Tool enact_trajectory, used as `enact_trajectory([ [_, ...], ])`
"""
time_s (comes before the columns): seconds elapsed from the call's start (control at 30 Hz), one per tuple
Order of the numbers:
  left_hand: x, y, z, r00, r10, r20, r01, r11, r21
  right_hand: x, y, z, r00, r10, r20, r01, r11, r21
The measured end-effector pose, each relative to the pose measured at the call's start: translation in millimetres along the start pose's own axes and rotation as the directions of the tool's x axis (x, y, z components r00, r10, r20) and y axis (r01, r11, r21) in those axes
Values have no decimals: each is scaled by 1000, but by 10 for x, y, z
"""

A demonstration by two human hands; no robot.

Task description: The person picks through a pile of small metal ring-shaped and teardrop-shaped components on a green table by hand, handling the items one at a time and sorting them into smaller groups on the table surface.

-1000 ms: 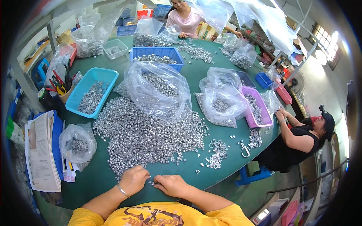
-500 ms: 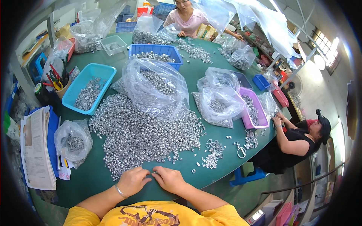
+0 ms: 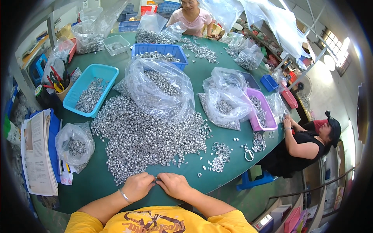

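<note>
Two hands meet at the near edge of a green tabletop in a crowded workroom.
The left hand and right hand have curled fingers, tips meeting around a tiny silvery piece; which of them grips it cannot be told. A heap of metal pieces spreads just beyond, with plastic bags, a turquoise tray and a purple basket around it. Half a second ago the co-worker across the table reached sideways toward bags; that arm is now drawn in, while the heap looks unchanged. The near edge runs close to the yellow shirt; green surface lies between the heap and the loose rings.
</note>
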State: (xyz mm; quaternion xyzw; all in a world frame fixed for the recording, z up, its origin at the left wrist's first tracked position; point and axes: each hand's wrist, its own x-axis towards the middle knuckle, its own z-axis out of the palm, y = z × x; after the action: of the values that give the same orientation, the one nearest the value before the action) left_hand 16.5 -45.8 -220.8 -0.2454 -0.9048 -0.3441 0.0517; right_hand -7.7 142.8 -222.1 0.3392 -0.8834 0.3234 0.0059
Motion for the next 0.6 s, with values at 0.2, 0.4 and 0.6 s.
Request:
enact_trajectory([
  [0.2,71,116,1,997,-74,-38,73,997,-25,8,-15,0,998,50,-28,-50,998,27],
  [0.4,64,39,51,997,-47,63,45,998,33,21,-12,-62,996,87,-24,-85,995,42],
  [0.6,40,13,34,997,-55,49,54,998,22,-11,25,-55,991,117,66,-118,993,10],
])
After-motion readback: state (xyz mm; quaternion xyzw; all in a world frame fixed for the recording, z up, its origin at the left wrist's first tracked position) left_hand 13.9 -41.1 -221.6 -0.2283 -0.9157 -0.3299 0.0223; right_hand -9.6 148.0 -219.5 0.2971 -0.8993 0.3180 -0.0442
